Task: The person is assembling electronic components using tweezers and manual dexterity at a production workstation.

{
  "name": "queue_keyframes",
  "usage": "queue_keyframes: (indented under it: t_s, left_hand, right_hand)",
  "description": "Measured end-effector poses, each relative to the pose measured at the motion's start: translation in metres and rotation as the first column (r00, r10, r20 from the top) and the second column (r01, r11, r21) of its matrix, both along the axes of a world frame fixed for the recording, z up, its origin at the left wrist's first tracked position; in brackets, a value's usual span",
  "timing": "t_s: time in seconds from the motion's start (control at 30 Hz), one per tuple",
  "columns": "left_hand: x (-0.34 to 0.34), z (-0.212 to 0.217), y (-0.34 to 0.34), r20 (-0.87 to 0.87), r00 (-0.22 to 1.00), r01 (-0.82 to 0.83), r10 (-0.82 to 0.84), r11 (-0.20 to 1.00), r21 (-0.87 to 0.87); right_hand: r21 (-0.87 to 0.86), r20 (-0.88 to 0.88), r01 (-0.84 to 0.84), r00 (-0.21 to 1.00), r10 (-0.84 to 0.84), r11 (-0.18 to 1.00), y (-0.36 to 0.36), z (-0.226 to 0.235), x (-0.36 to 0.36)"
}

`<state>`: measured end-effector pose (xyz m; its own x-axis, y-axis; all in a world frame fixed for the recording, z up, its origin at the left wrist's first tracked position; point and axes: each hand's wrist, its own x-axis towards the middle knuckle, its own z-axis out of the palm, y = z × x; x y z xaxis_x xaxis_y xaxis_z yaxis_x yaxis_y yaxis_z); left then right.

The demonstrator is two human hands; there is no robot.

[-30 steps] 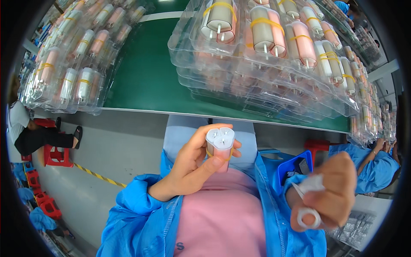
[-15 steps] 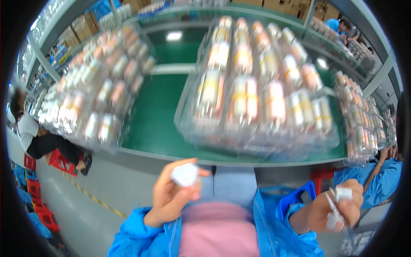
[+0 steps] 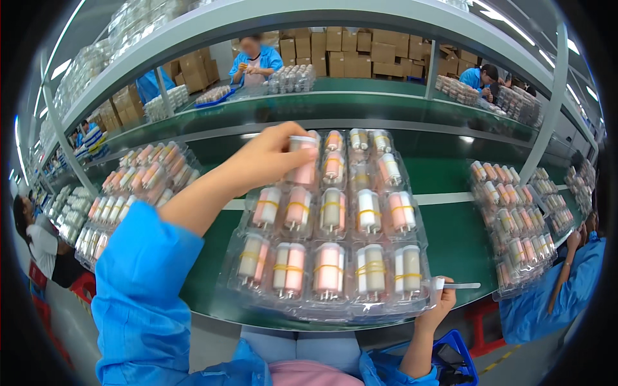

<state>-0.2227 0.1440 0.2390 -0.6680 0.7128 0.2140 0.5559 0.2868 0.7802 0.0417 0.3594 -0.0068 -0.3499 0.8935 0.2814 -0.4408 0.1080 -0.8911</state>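
Observation:
A clear plastic tray [image 3: 235, 283] holds rows of small pink, white and grey cylinders with white caps; many are paired under yellow bands. My left hand [image 3: 283, 151] reaches over the tray's far left corner, its fingers closed around a pink cylinder [image 3: 305, 171] at a pocket there. Whether that piece rests in the pocket or hangs just above it, I cannot tell. Beside the tray's near right corner is my right hand [image 3: 441, 305], closed on a thin white strip [image 3: 465, 285] that points right. A small white piece also shows at its fingers.
The trays lie on a green work surface [image 3: 215, 283]. More filled trays stand left [image 3: 138, 186] and right [image 3: 512, 219]. A grey shelf frame [image 3: 309, 35] crosses above. Below right is a blue bin [image 3: 460, 360]. A co-worker's blue sleeve [image 3: 553, 283] is at far right.
My left hand has gone from in front of the table edge to the tray's far left. My right hand has moved left, to the tray's near corner. The view has tilted up.

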Motion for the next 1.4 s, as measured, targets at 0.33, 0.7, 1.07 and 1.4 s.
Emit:
queue_keyframes:
  t_s: [0.33,0.7,1.07,1.4]
  left_hand:
    - [-0.014,-0.031,0.121,-0.588,0.803,-0.167,-0.096,0.911,-0.376]
    - [-0.017,-0.066,0.142,-0.904,0.419,-0.092,-0.086,0.986,-0.136]
    - [0.007,-0.035,0.149,-0.454,0.871,0.297,-0.189,0.938,0.18]
    - [0.139,-0.009,-0.029,-0.049,0.926,0.335,-0.374,0.757,0.561]
  right_hand:
    - [0.076,0.064,-0.057,0.997,0.052,0.995,-0.005,0.009,0.01]
    - [0.045,0.056,-0.048,0.997,0.045,0.998,-0.007,0.009,0.01]
    - [0.124,0.036,-0.036,0.999,0.032,0.992,0.001,0.003,0.007]
    - [0.066,-0.069,0.012,0.998,-0.008,0.998,0.011,-0.024,0.039]
